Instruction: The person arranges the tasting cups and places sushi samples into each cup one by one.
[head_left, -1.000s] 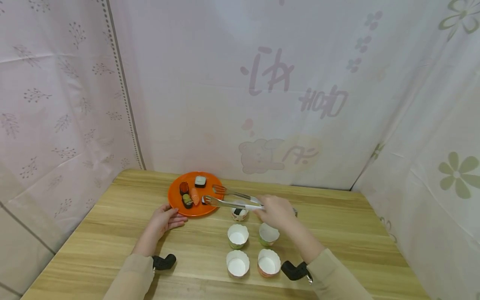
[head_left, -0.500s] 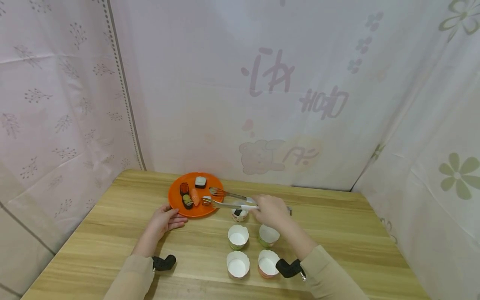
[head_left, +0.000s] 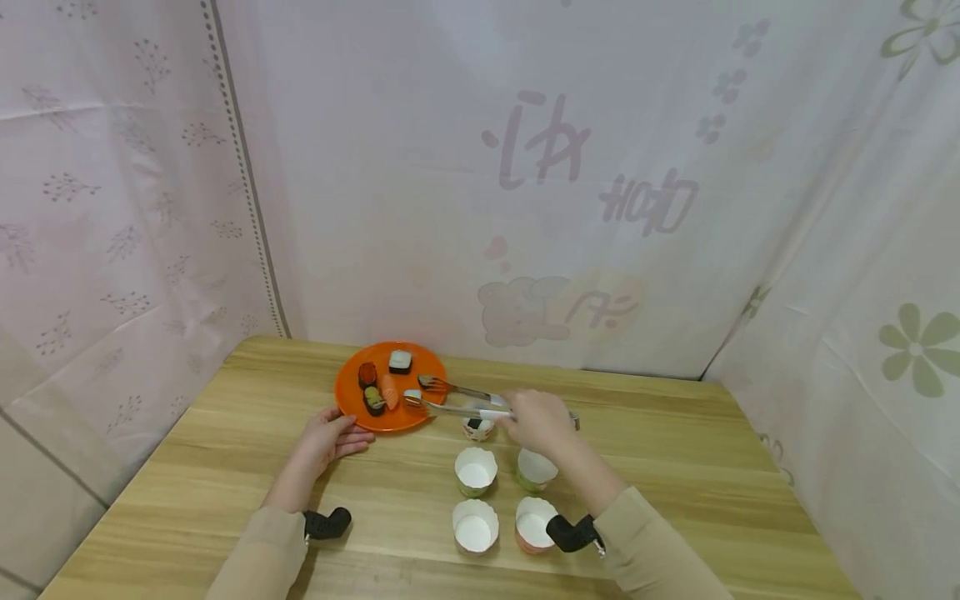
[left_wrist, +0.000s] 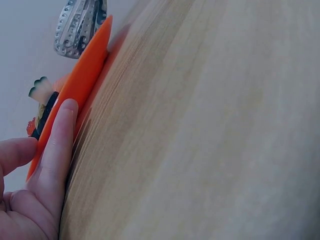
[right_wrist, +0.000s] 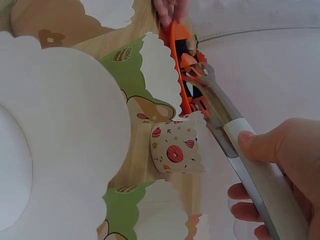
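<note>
My left hand [head_left: 330, 439] pinches the near-left rim of an orange plate [head_left: 393, 427], thumb above and a finger beneath in the left wrist view. My right hand [head_left: 540, 423] grips metal tongs [right_wrist: 267, 185] by their white handles. The tong arms stand apart over the plate's right side, close around a small white-and-dark sushi piece [head_left: 412, 396]. Also on the plate lie a salmon piece [head_left: 389, 392], a red-topped piece [head_left: 367, 375], a green-topped piece [head_left: 373, 402] and a white piece with a black base [head_left: 401, 362].
Several paper baking cups stand right of the plate. A patterned cup [right_wrist: 175, 150] holds a white-and-black piece [head_left: 477, 424]. Two nearer ones are a green cup [head_left: 476, 472] and an orange cup [head_left: 533, 546]. Patterned curtains [head_left: 420, 208] hang behind the wooden table [head_left: 697, 475].
My right hand has moved slightly left, bringing the tong tips further over the plate to the small white-and-dark sushi piece. My left hand has stayed on the plate's rim.
</note>
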